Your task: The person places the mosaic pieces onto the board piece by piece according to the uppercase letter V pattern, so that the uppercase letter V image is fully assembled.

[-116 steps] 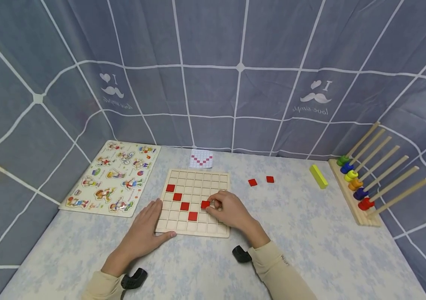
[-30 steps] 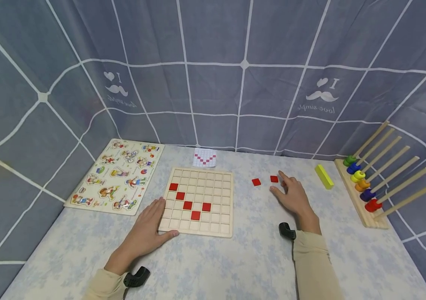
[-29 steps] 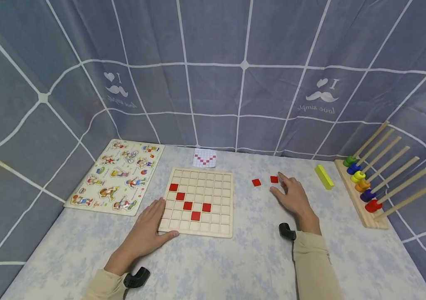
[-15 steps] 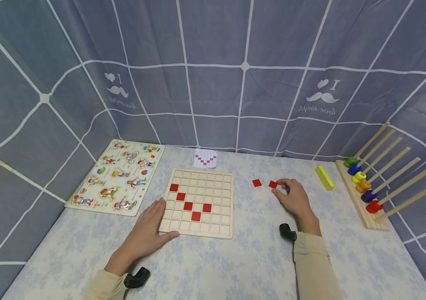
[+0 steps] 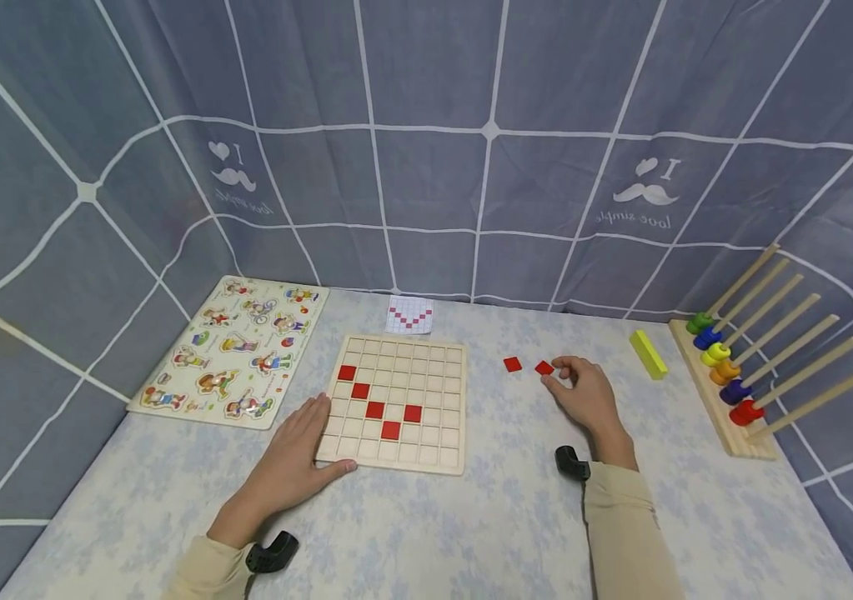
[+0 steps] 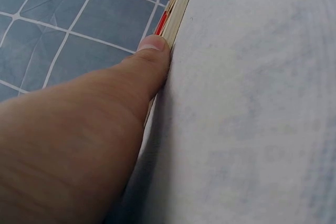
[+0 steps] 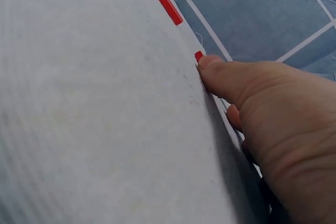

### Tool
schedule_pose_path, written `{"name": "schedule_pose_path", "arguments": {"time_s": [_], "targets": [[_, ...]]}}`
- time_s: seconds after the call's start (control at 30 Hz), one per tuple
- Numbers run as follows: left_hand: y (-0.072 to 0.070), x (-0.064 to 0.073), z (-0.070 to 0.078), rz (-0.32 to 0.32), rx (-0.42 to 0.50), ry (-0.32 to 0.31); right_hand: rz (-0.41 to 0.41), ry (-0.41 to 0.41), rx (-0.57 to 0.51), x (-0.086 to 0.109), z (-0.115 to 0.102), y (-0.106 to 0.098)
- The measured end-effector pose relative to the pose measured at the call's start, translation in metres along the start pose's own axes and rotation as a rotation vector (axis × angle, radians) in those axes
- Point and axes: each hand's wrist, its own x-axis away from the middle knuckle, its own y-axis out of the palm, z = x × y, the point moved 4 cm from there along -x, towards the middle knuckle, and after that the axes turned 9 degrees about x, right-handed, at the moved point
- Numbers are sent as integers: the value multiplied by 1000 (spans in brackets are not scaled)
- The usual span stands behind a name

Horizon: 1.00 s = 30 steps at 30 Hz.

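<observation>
The square wooden grid board (image 5: 434, 358) lies in front of me, with several red tiles in its cells forming a slanted line and a short upturn. My left hand (image 5: 283, 462) rests against the board's left side and near corner, fingers straight and thumb along the front edge; the left wrist view shows the thumb (image 6: 149, 59) at that edge. Right of the board, my right hand (image 5: 584, 396) pinches a red square tile (image 5: 544, 367) between thumb and fingertips at the tabletop. Another red tile (image 5: 512, 364) lies just left of it. In the right wrist view, the thumb partly hides the pinched tile (image 7: 198, 55).
A small paper card (image 5: 409, 316) with a pink V pattern lies behind the board. On the left is a picture puzzle board (image 5: 227, 354). A yellow bar (image 5: 649, 354) and a wooden peg stand (image 5: 722, 400) with coloured beads are at the right.
My right hand let go of a red tile on the board and moved right to the loose tiles. It drew the right-hand one nearer and turned it. The left hand stayed put.
</observation>
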Motion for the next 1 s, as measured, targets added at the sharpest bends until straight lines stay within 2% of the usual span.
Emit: {"name": "schedule_pose_path", "arguments": {"time_s": [0.63, 1.0], "targets": [[-5, 0, 4, 13, -1, 11, 29, 38, -3, -3, -4, 0], [-2, 2, 4, 8, -1, 10, 19, 22, 12, 2, -2, 1]]}}
